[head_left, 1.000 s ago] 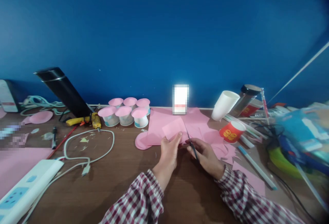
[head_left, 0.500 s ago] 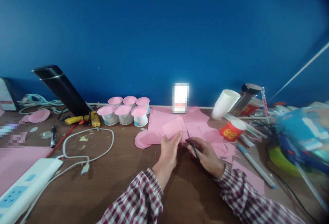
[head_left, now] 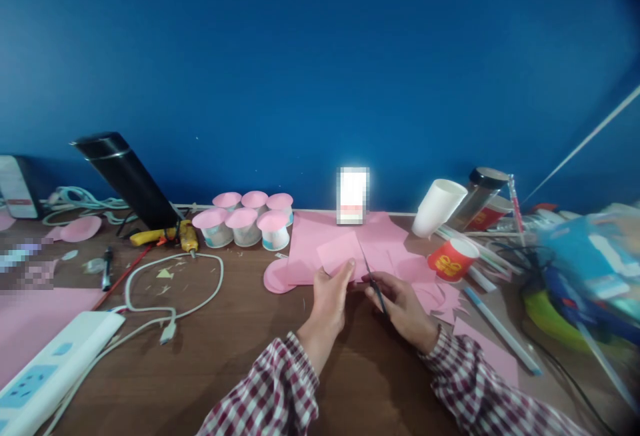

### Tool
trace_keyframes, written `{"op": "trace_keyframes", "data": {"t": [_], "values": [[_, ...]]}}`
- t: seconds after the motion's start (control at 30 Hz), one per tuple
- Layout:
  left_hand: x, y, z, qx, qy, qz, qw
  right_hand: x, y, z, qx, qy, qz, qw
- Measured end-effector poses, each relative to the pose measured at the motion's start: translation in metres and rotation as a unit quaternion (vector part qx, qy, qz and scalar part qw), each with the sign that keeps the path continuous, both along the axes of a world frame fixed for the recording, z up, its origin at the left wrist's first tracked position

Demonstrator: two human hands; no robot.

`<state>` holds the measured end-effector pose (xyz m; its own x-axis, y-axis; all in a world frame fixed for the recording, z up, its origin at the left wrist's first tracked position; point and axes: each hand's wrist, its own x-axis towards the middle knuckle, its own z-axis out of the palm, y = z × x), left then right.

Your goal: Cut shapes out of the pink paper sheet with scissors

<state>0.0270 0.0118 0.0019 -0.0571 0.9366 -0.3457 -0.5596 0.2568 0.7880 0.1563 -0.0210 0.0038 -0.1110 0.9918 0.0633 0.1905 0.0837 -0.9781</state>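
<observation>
The left hand (head_left: pixel 327 296) pinches the near edge of a small square piece of matte pink paper (head_left: pixel 340 253), thumb on top, fingers closed on the sheet and tilting it up off the table. The right hand (head_left: pixel 400 306) is wrapped around a pair of slim dark-handled scissors (head_left: pixel 373 283); the thin blades point away from the person and meet the right edge of the pink square. Both wrists wear red-and-white checked cloth sleeves (head_left: pixel 280 389).

The square sits over a larger flat sheet of pink paper (head_left: pixel 310 236) spread on the brown wood-grain table (head_left: pixel 225 349), with a rounded pink cut-out (head_left: pixel 275 277) poking out at its left and jagged pink scraps (head_left: pixel 445 299) to the right of the right hand.

Behind the sheet, to the left, six small white paper cups capped with pink discs (head_left: pixel 247 219) stand in two rows. Further left lie a yellow glue gun (head_left: pixel 170 236), a looped white cable (head_left: pixel 173 289) and a white plastic power strip (head_left: pixel 50 369), with a glossy black cylinder flask (head_left: pixel 125 179) leaning over them. To the right stand a red printed paper cup (head_left: pixel 450 259), a plain white paper cup (head_left: pixel 437 206) that is tilted, and a pale blue-tipped pen (head_left: pixel 500 333) lying on the table.
</observation>
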Motion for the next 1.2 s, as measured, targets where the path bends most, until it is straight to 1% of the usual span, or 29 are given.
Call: {"op": "trace_keyframes", "data": {"t": [0.13,0.27,0.63,0.9,1.07,1.2], "values": [[-0.0002,-0.0009,0.0050,0.004,0.010,-0.003,1.000,-0.0007,0.0000,0.0010,-0.008,0.006,0.000,1.000],[0.0001,-0.0016,0.0083,-0.004,0.008,0.008,1.000,-0.0017,0.0003,0.0016,-0.001,0.000,-0.001,1.000],[0.0000,-0.0013,0.0059,-0.001,0.000,0.003,1.000,-0.0027,-0.0001,0.0048,-0.003,-0.004,-0.001,1.000],[0.0004,-0.0006,0.0023,0.019,-0.007,-0.008,1.000,-0.0025,0.0003,0.0029,-0.004,-0.002,0.001,1.000],[0.0001,-0.0010,0.0017,0.017,-0.019,-0.016,1.000,-0.0014,0.0002,0.0030,0.003,-0.003,0.006,1.000],[-0.0002,-0.0004,0.0014,0.018,-0.007,-0.005,1.000,-0.0009,0.0007,0.0029,-0.008,-0.001,0.008,1.000]]}}
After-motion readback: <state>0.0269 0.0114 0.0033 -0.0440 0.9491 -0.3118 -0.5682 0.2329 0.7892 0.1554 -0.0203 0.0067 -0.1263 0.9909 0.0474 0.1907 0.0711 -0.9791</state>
